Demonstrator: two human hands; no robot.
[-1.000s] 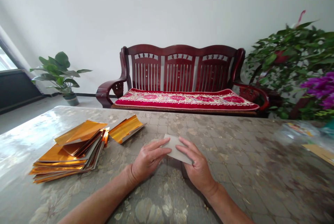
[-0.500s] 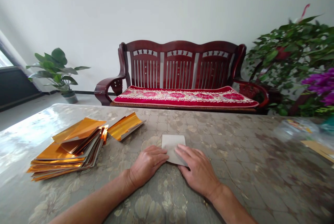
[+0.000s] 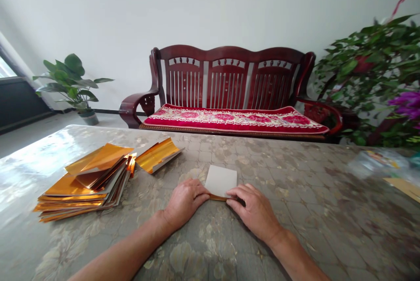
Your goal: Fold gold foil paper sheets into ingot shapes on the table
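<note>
A small folded sheet of paper [image 3: 221,180], white on top with a gold edge along its near side, lies on the table [image 3: 295,193]. My left hand [image 3: 184,201] has its fingers curled and pinches the sheet's near left corner. On the other side, my right hand [image 3: 256,212] pinches the near right corner with bent fingers. Both hands rest on the table surface.
A fanned stack of gold foil sheets [image 3: 85,182] lies at the left, with one folded gold sheet [image 3: 158,155] just behind it. Clear plastic wrapping [image 3: 374,161] and a brown sheet [image 3: 405,187] lie at the far right. A red wooden bench [image 3: 229,93] and potted plants [image 3: 370,71] stand beyond the table.
The sheet has been turned square to me. My hands slid from lying on top of it back to its near edge, where the fingers now curl and pinch the corners.
</note>
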